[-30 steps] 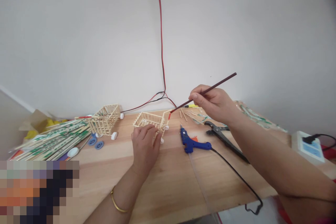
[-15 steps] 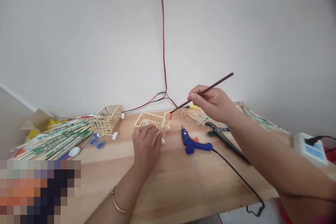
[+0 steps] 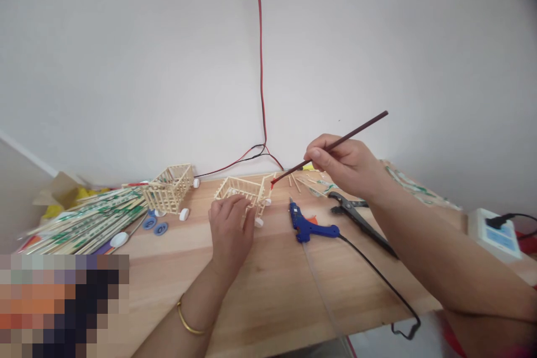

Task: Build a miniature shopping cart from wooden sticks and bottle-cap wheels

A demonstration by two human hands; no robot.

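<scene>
My left hand (image 3: 232,226) is closed on the near side of a small cart made of thin wooden sticks (image 3: 247,185), with white wheels; its fingertips are partly hidden. Between the thumb and fingers of my right hand (image 3: 342,162) is a thin dark paintbrush (image 3: 356,130). Its red tip touches or nearly touches the handle end of the cart, where a stick shows red. Farther left stands a second stick cart (image 3: 170,190) with white wheels and a red-painted handle.
A blue glue gun (image 3: 302,225) and black-handled pliers (image 3: 364,224) lie right of the cart. Wrapped sticks (image 3: 98,221), blue discs (image 3: 160,229) and a white round piece (image 3: 119,240) are at left. A white power strip (image 3: 495,235) sits at the right edge.
My right hand has shifted slightly right, and the brush tip has slid a little lower along the cart's handle. My left hand stays on the cart.
</scene>
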